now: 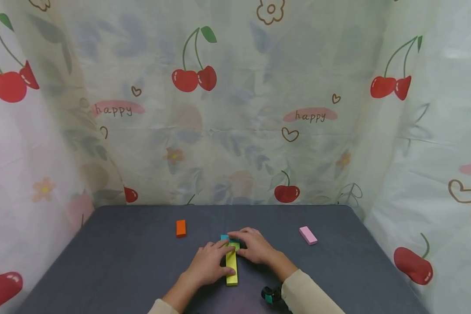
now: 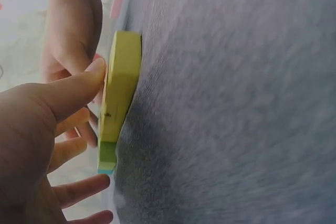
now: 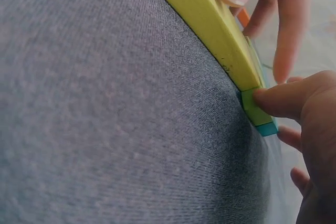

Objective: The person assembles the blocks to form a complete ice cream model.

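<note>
A long yellow block [image 1: 231, 264] lies flat on the dark grey table [image 1: 121, 261]. A small green block [image 3: 254, 109] and a teal block [image 3: 269, 128] sit at its far end, all three in one line. My left hand [image 1: 209, 261] rests on the yellow block [image 2: 122, 85], its thumb tip [image 2: 92, 74] against the block's edge and its fingers fairly straight. My right hand [image 1: 255, 244] curls over the far end. Its thumb [image 3: 283, 98] presses the side of the green block, and its fingers reach over the teal block [image 1: 224, 237].
An orange block [image 1: 181, 228] lies to the far left of the hands. A pink block [image 1: 308, 235] lies to the far right. A cherry-print curtain [image 1: 235, 109] closes off the table's back and sides. A wrist camera [image 1: 272, 296] sits on my right forearm.
</note>
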The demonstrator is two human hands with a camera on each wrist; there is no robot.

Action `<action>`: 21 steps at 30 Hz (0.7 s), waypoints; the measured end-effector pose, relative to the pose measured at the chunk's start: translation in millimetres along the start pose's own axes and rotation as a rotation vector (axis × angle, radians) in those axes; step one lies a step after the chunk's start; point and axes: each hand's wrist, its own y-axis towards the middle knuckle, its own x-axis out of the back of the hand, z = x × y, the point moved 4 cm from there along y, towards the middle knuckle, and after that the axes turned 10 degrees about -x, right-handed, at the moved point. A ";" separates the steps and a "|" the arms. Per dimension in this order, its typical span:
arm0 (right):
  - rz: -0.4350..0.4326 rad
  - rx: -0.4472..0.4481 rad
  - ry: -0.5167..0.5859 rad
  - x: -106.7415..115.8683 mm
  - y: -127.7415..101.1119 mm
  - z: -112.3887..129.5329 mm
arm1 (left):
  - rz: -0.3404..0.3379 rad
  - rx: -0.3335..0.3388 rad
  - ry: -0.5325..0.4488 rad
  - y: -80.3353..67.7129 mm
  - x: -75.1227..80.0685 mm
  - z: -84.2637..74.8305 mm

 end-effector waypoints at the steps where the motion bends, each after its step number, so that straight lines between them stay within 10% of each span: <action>1: 0.002 0.002 0.006 0.1 0.2 0.2 | 0.005 -0.001 0.006 0.5 0.3 1.4; 12: 0.031 0.005 0.071 0.4 0.4 2.5 | 0.070 0.023 -0.028 2.7 -1.1 10.5; 21: -0.155 -0.079 0.239 8.0 -8.3 -20.3 | 0.088 0.052 -0.033 5.7 -0.8 9.5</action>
